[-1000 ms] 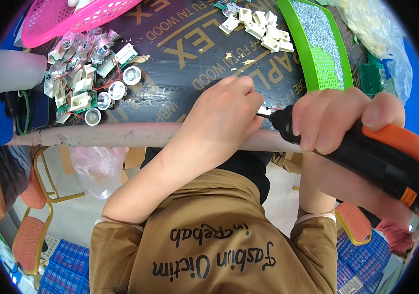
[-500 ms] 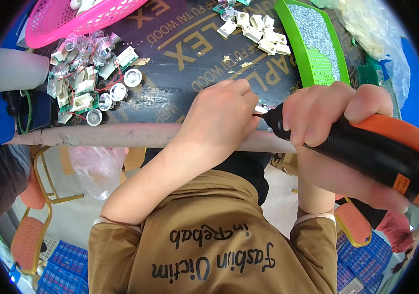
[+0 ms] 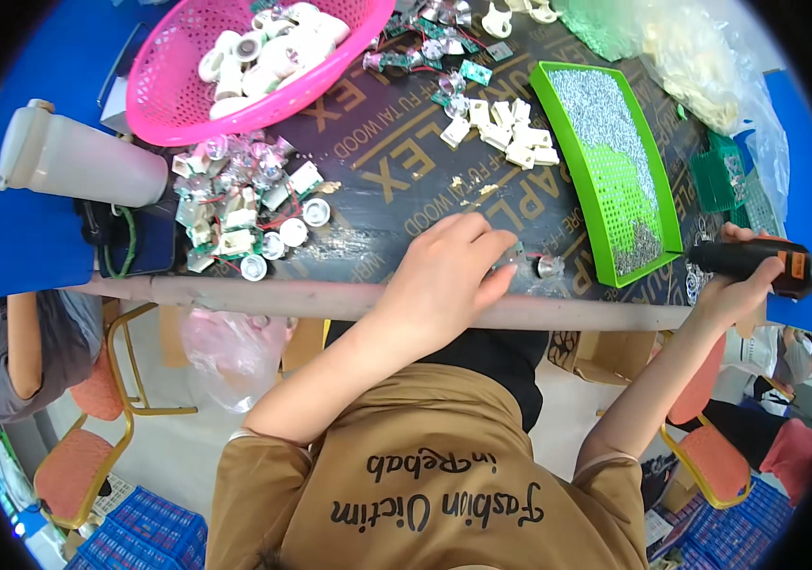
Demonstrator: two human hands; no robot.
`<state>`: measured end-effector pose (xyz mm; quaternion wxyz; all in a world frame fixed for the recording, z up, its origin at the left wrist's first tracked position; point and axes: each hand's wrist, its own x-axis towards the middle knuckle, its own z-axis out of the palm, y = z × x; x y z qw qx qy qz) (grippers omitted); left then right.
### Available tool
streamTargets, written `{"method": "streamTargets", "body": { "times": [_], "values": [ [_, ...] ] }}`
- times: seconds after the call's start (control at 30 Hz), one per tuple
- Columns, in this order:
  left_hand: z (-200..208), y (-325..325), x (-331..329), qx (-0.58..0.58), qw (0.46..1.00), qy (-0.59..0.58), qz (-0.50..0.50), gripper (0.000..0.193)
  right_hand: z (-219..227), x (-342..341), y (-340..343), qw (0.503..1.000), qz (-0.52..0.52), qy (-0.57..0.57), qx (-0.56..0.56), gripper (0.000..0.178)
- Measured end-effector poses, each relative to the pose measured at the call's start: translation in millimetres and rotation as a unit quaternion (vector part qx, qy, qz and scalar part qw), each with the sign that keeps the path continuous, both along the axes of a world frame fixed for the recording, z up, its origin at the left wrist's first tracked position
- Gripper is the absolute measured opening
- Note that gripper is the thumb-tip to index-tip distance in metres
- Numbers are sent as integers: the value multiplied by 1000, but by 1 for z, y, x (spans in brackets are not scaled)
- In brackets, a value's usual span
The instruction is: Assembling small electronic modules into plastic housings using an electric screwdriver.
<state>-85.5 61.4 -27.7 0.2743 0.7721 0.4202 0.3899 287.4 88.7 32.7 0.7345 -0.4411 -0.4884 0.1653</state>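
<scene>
My left hand [image 3: 458, 275] is over the front of the table, fingers curled and thumb near the index finger. A small clear part [image 3: 518, 256] shows at its fingertips; the rest of it is hidden. Just right of it lies a little silvery lamp piece [image 3: 548, 267]. My right hand [image 3: 736, 293] is wrapped round a black and orange electric screwdriver [image 3: 786, 266], whose nose points left beyond the green tray's near end. Left of my hands sits a heap of clear lenses, white battery holders and green circuit boards with red wires [image 3: 240, 204].
A green tray [image 3: 599, 228] holds many small screws. Behind are white plastic holders [image 3: 506, 133] and a pink basket [image 3: 164, 100] of white housings. A pale tumbler [image 3: 93, 157] lies at the left; plastic bags [image 3: 691, 66] sit back right. The padded table edge [image 3: 330, 296] runs in front.
My right hand has carried the screwdriver away from my left hand to the right, past the tray. The view has shifted, showing more of the basket and tray. The silvery lamp piece is now visible.
</scene>
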Motion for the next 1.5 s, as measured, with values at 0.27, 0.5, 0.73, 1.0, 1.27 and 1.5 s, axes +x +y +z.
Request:
{"method": "streamTargets", "body": {
  "times": [0.27,0.5,0.73,1.0,1.27,1.5],
  "values": [
    [54,-19,-84,43,973,64,217,27,-7,5,-28,941,-281,-94,165,28],
    [24,-15,-161,116,892,170,403,28,-22,-131,-34,899,-74,-414,120,28],
    [2,-8,-153,107,875,277,383,45,0,-209,44,845,161,-504,-77,11],
    [27,-11,-117,205,891,189,359,43,-32,-246,124,798,111,-577,-135,23],
    [34,-6,-68,6,984,-126,129,20,21,-222,69,912,287,-245,-159,23],
    [35,7,-33,-267,849,-453,-46,46,10,-190,-15,904,366,-145,-169,24]
  ]
}}
